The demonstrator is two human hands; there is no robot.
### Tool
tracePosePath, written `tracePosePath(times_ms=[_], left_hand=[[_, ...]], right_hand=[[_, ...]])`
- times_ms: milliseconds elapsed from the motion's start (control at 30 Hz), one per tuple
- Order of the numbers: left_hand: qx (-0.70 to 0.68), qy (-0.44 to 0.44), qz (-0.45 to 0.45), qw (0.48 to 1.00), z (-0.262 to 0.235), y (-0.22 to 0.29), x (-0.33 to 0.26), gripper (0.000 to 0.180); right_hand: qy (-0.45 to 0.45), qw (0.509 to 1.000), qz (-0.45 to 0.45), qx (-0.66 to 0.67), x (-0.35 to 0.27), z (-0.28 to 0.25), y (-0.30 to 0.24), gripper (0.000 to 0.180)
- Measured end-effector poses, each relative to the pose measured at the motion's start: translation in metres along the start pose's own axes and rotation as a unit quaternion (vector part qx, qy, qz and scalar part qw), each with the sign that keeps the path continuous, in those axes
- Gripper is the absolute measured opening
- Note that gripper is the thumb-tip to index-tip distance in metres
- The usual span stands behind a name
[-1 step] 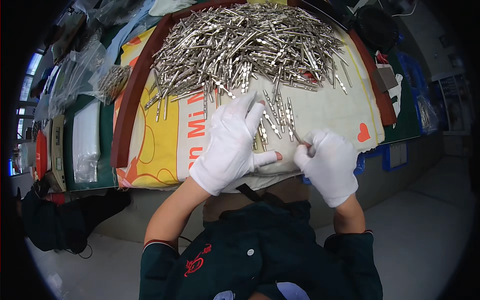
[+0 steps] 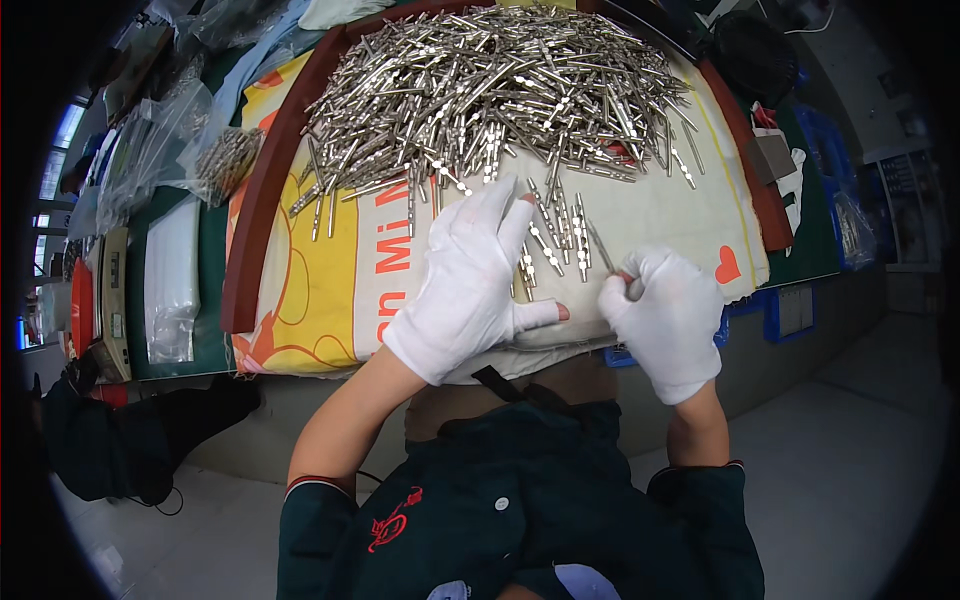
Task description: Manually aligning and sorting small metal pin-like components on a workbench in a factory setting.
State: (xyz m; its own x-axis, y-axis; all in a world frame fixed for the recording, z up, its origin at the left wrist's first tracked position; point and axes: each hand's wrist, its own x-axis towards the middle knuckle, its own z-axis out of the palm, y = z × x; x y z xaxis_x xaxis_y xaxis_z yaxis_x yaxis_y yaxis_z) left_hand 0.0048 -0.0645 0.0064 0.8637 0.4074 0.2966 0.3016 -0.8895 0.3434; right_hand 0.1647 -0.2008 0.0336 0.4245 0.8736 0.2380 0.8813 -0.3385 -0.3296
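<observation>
- Our right hand (image 2: 665, 320), in a white glove, pinches one thin metal pin (image 2: 603, 248) at its near end.
- Our left hand (image 2: 470, 285) lies spread flat on the printed cloth (image 2: 330, 290), beside a small row of pins (image 2: 560, 235).
- Farther on the surface, we see the big pile of pins (image 2: 500, 90).

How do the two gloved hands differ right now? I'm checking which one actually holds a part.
The left hand lies flat and spread on the printed cloth, fingers over the small row of metal pins; the right hand is curled, pinching one metal pin at its fingertips. The left reaches farther toward the big pile; the right stays near the table edge. Both wear white gloves.
</observation>
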Motion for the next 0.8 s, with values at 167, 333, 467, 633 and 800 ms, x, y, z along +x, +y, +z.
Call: tracePosePath(times_ms=[167,333,467,633,800], left_hand=[[-0.004,-0.009,0.002,1.000,0.010,0.005,0.012,0.097],[-0.024,0.044,0.035,0.998,0.010,0.009,0.010,0.067],[-0.034,0.044,0.039,0.998,0.014,0.008,0.008,0.067],[-0.055,-0.017,-0.001,0.998,0.012,0.009,0.014,0.083],[-0.041,-0.023,0.012,0.999,0.011,0.007,0.019,0.083]], right_hand=[[-0.057,0.997,-0.011,0.054,0.018,0.018,0.012,0.021],[-0.069,0.994,0.033,0.075,0.081,0.025,0.004,0.035],[-0.096,0.995,0.027,-0.013,0.102,0.044,-0.011,0.033],[-0.018,0.988,0.094,0.124,0.090,0.016,0.003,0.026],[-0.095,0.993,0.063,-0.041,0.049,0.003,0.034,0.026]])
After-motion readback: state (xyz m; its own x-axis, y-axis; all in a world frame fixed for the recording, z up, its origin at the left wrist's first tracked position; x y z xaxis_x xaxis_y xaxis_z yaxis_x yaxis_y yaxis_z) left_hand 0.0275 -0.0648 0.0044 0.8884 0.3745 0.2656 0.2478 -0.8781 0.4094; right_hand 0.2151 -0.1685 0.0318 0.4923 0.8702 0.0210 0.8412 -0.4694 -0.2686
